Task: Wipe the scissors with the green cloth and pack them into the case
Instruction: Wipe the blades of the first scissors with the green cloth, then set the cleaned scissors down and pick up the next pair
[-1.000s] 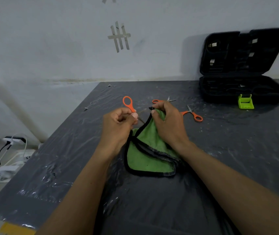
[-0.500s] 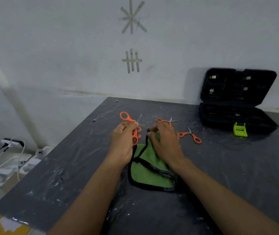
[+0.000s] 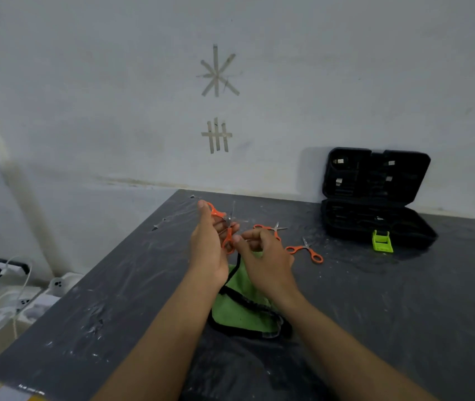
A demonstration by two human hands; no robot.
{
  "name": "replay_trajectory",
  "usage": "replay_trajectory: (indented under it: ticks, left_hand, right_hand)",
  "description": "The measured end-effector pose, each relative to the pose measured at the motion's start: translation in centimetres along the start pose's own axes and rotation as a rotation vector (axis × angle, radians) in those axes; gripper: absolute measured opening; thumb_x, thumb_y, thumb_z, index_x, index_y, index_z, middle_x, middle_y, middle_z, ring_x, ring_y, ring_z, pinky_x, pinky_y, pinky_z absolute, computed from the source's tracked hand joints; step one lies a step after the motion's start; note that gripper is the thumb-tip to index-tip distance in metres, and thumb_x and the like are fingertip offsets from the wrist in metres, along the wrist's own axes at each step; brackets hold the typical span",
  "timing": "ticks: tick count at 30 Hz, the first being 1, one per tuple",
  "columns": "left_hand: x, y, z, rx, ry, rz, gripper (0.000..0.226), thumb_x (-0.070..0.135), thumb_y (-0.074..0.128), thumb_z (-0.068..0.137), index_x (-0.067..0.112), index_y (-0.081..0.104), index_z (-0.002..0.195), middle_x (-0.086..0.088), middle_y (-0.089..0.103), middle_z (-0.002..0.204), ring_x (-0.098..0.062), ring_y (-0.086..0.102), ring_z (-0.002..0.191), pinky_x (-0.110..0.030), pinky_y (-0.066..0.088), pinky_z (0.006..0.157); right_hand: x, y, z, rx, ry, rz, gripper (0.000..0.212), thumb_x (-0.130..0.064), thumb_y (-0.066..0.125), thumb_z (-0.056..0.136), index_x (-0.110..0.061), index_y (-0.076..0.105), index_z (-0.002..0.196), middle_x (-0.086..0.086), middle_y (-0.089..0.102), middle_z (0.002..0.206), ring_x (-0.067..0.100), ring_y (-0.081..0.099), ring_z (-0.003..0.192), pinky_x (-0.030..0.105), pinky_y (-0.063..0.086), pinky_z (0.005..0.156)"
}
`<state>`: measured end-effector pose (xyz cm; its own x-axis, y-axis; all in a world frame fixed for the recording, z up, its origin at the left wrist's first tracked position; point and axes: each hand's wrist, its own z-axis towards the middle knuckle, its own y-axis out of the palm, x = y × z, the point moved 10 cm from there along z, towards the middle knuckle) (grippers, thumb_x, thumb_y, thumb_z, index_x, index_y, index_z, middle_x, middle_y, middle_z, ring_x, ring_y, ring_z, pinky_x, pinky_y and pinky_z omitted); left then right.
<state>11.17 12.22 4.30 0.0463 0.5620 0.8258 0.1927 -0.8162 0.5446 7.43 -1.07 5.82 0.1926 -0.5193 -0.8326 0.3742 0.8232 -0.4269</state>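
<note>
Rearward, case (image 3: 375,198) by wall (image 3: 86,82); black table (image 3: 404,314).

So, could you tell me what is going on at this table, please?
A person is cleaning small orange scissors. The left hand holds one pair of scissors up above the table, blades pointing up. The right hand grips the green cloth by its top edge, close to the lower handle. A second pair and a third pair lie beyond the hands. The black case stands open at the back right; these three pairs are not yet packed.
</note>
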Motion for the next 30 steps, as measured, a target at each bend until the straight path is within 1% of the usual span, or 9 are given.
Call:
replay_trajectory:
  ticks: [2,5,7,11,14,20,25,27,30]
  left_hand:
    - [0.1,0.7,-0.7,-0.012,-0.009,-0.027,0.061,0.066,0.041,0.087,0.009,0.062,0.092,-0.007,0.067,0.077,-0.015,0.068,0.07,-0.028,0.049,0.057]
    - [0.2,1.6,-1.5,-0.037,-0.029,-0.05,0.063,0.067,0.037,0.088,0.009,0.06,0.088,-0.007,0.068,0.073,-0.018,0.067,0.072,-0.029,0.048,0.059]
    - [0.0,2.2,-2.1,-0.072,-0.044,-0.07,0.058,0.061,0.036,0.092,0.008,0.059,0.085,-0.008,0.068,0.074,-0.02,0.067,0.074,-0.029,0.047,0.06]
    - [-1.2,3.6,-3.3,-0.155,-0.093,-0.11,0.04,0.041,0.037,0.096,0.012,0.057,0.077,-0.01,0.071,0.083,-0.023,0.065,0.081,-0.032,0.046,0.067]
    - [-2.2,4.6,-4.1,-0.21,-0.093,-0.06,0.027,0.021,0.039,0.092,0.014,0.056,0.072,-0.006,0.071,0.076,-0.02,0.06,0.075,-0.032,0.043,0.064]
    - [-4.4,6.8,-4.8,-0.311,-0.025,0.143,0.023,0.011,0.045,0.091,-0.001,0.065,0.096,-0.013,0.071,0.087,-0.02,0.068,0.074,-0.033,0.054,0.073]
    - [-6.5,9.3,-4.5,-0.345,-0.003,0.312,0.02,0.01,0.047,0.092,0.008,0.066,0.085,-0.006,0.073,0.08,-0.017,0.068,0.074,-0.029,0.054,0.072]
    - [-7.4,10.6,-4.4,-0.366,0.013,0.393,0.02,0.009,0.047,0.092,0.006,0.066,0.088,-0.005,0.071,0.081,-0.017,0.067,0.075,-0.027,0.053,0.07]
    - [-8.6,12.8,-4.4,-0.39,0.051,0.495,0.019,0.007,0.049,0.093,0.006,0.065,0.082,-0.008,0.067,0.081,-0.017,0.063,0.075,-0.02,0.053,0.058]
  right_hand:
    - [0.0,-0.3,-0.1,0.029,-0.004,0.061,0.017,-0.047,0.061,0.087,-0.031,0.061,0.093,-0.019,0.066,0.084,-0.004,0.061,0.087,0.038,0.04,0.095]
    - [-0.2,-0.6,-0.2,0.023,-0.05,0.151,0.01,-0.037,0.064,0.087,-0.027,0.064,0.09,-0.012,0.07,0.086,0.001,0.064,0.083,0.043,0.051,0.087]
    - [-0.6,-1.3,-0.5,0.021,-0.086,0.169,0.005,-0.027,0.063,0.089,-0.023,0.065,0.087,-0.01,0.07,0.084,0.003,0.065,0.08,0.037,0.053,0.082]
    - [-0.6,-3.1,-1.0,0.027,-0.084,0.256,0.008,-0.015,0.057,0.093,-0.014,0.064,0.09,-0.005,0.07,0.083,0.005,0.065,0.078,0.023,0.052,0.075]
    - [0.1,-4.0,-1.0,0.006,-0.046,0.339,0.01,-0.01,0.054,0.095,-0.01,0.064,0.094,-0.004,0.07,0.083,0.002,0.066,0.072,0.017,0.052,0.071]
    - [3.2,-7.5,-0.5,0.08,0.049,0.385,0.012,-0.009,0.054,0.095,-0.013,0.064,0.089,0.007,0.071,0.086,0.022,0.07,0.081,0.033,0.057,0.078]
    - [5.4,-10.6,-0.1,0.125,0.066,0.379,0.009,-0.008,0.057,0.094,-0.007,0.064,0.089,0.005,0.07,0.08,0.005,0.067,0.067,0.017,0.052,0.065]
    - [6.6,-11.7,0.2,0.142,0.095,0.419,0.005,-0.009,0.06,0.092,-0.008,0.064,0.089,0.004,0.07,0.076,0.002,0.065,0.062,0.015,0.05,0.062]
    - [8.9,-13.8,0.6,0.191,0.163,0.447,0.004,-0.008,0.064,0.09,-0.004,0.064,0.092,0.004,0.07,0.075,0.002,0.063,0.062,0.014,0.051,0.062]
